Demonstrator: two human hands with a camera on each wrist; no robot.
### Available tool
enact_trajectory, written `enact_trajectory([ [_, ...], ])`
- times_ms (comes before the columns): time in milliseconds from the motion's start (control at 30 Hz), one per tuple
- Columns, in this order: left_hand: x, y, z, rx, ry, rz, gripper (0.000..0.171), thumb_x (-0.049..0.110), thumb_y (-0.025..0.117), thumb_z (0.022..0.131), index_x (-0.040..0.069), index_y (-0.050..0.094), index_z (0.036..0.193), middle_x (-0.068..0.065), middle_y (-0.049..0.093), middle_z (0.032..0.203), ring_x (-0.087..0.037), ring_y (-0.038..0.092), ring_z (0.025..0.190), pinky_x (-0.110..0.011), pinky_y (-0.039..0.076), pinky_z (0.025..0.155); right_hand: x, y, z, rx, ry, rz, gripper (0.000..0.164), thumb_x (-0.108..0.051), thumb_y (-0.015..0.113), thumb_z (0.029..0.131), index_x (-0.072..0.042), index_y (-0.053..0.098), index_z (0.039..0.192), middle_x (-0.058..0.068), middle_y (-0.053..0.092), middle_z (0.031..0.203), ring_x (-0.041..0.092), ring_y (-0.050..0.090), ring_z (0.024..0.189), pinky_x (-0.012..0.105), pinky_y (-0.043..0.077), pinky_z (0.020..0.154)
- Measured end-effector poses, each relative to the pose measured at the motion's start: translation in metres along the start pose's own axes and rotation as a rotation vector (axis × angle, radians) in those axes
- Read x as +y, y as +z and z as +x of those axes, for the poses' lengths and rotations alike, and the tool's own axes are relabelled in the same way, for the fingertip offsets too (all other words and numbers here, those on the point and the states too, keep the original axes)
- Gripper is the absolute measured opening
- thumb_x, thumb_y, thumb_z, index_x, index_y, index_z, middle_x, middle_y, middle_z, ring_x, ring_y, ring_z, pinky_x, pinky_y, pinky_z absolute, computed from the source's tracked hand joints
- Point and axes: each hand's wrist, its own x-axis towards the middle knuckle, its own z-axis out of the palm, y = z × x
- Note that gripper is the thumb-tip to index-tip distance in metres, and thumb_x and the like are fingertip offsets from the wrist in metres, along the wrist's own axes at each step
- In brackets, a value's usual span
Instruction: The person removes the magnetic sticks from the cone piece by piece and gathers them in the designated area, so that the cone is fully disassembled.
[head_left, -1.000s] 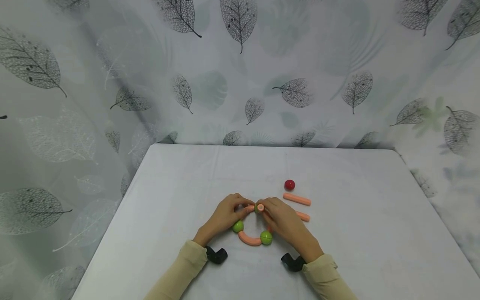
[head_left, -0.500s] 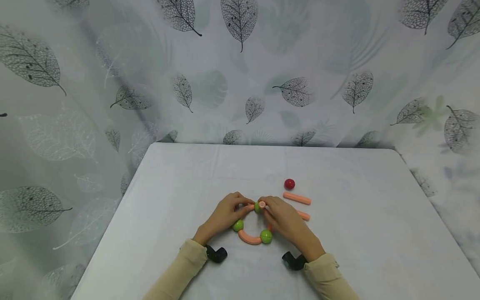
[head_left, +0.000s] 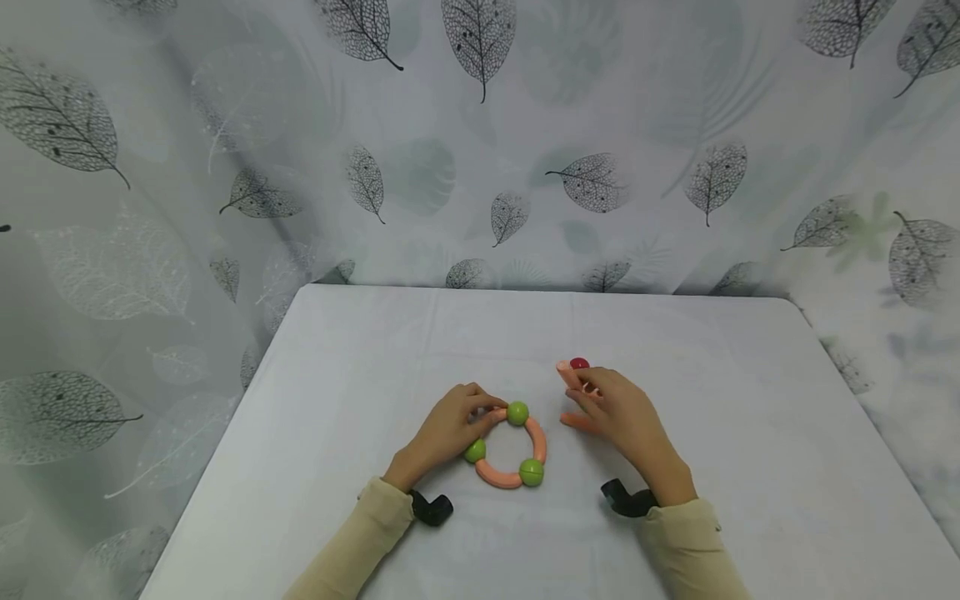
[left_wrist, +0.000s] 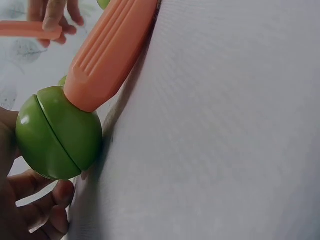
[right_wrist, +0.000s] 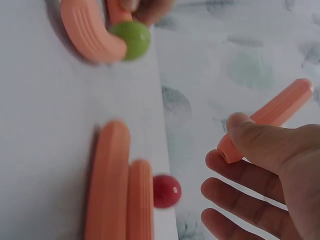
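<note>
Your right hand pinches a straight orange stick near one end between thumb and forefinger, up off the bench, far and right of the ring. It looks light, stiff and hard to break, though perhaps slick; holding nearer its middle should steady it. Your left hand pinches the ring's far-left curve, a good place to brace, since the joints could pull apart.

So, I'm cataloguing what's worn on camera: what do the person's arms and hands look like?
Left sleeve and right sleeve are beige, cuffed near the wrists; a black, bent piece sits at each wrist. Left hand and right hand wear no gloves.
</note>
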Motion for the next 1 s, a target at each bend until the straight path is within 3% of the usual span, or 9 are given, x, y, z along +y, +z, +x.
enact_trajectory([
  [200, -0.002, -0.002, -0.002, 0.020, 0.017, 0.035, 0.025, 0.034, 0.068, 0.102, 0.023, 0.077, 0.123, 0.005, 0.070, 0.106, -0.013, 0.057, 0.094, -0.027, 0.045, 0.079, 0.029, -0.020, -0.003, 0.015, 0.106, -0.013, 0.034, -0.020, 0.077, 0.096, -0.005, 0.071, 0.125, 0.014, 0.074, 0.112, 0.031, 0.068, 0.097, 0.051, 0.057, 0.083],
  [467, -0.004, -0.002, 0.000, 0.070, 0.051, 0.073, 0.023, 0.034, 0.069, 0.101, 0.023, 0.078, 0.119, 0.005, 0.073, 0.107, -0.015, 0.057, 0.094, -0.031, 0.046, 0.082, 0.069, -0.038, -0.010, 0.042, 0.216, -0.032, 0.033, -0.024, 0.073, 0.099, -0.001, 0.071, 0.123, 0.018, 0.072, 0.110, 0.035, 0.067, 0.100, 0.056, 0.053, 0.089],
  [667, -0.005, -0.004, 0.002, 0.071, 0.041, 0.077, 0.023, 0.033, 0.070, 0.101, 0.023, 0.079, 0.119, 0.004, 0.074, 0.109, -0.017, 0.059, 0.098, -0.036, 0.046, 0.086, 0.090, -0.041, -0.015, 0.048, 0.277, -0.032, 0.035, -0.025, 0.073, 0.099, 0.001, 0.071, 0.123, 0.019, 0.070, 0.107, 0.038, 0.066, 0.100, 0.056, 0.053, 0.086],
  [900, -0.003, -0.005, 0.001, 0.071, 0.026, 0.081, 0.022, 0.031, 0.071, 0.100, 0.023, 0.079, 0.118, 0.003, 0.074, 0.108, -0.019, 0.059, 0.099, -0.039, 0.045, 0.086, 0.105, -0.036, -0.021, 0.019, 0.340, -0.030, 0.036, -0.024, 0.071, 0.100, 0.003, 0.071, 0.123, 0.020, 0.070, 0.106, 0.034, 0.065, 0.094, 0.038, 0.048, 0.074],
  [1000, -0.003, -0.006, 0.000, 0.080, 0.028, 0.082, 0.021, 0.031, 0.071, 0.100, 0.023, 0.079, 0.118, 0.003, 0.074, 0.107, -0.020, 0.060, 0.100, -0.040, 0.045, 0.086, 0.110, -0.032, -0.022, -0.012, 0.361, -0.029, 0.038, -0.024, 0.069, 0.101, 0.005, 0.069, 0.125, 0.021, 0.070, 0.108, 0.034, 0.064, 0.094, 0.042, 0.050, 0.076],
])
